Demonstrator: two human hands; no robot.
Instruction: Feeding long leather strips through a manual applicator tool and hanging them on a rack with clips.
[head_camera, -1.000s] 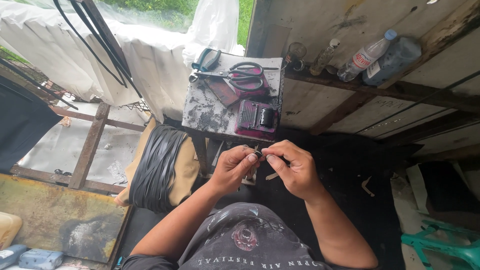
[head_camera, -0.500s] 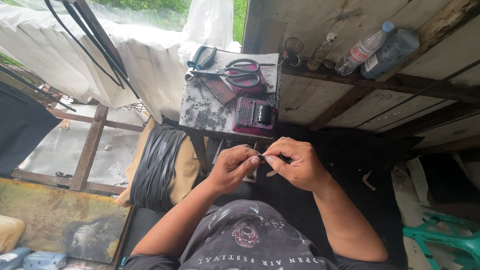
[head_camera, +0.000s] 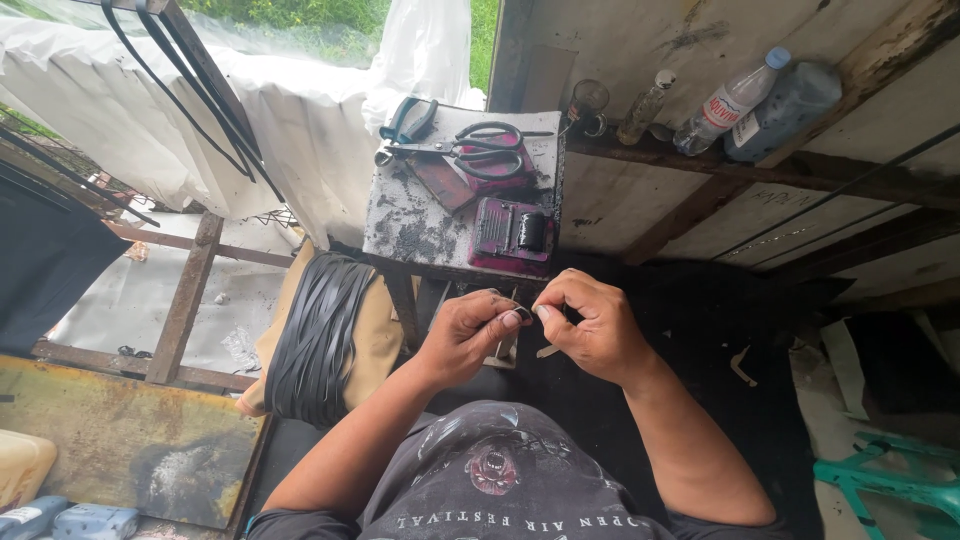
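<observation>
The small stained work table (head_camera: 420, 215) stands right ahead of me, scissors (head_camera: 480, 150) and a reddish tool (head_camera: 510, 232) within reach. Black strips (head_camera: 320, 335) hang beside my knee. My left hand (head_camera: 465, 335) and right hand (head_camera: 590, 325) meet below the table, fingertips pinched narrow on a tiny dark piece (head_camera: 524, 313), held close for seeing.

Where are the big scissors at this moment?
In the head view, the scissors lie on the far part of the small stained table, beyond both hands, beside the blue-handled pliers.

Both hands (head_camera: 535, 330) now slightly lower, fingertips drawn closer around the small dark piece (head_camera: 522, 313).
</observation>
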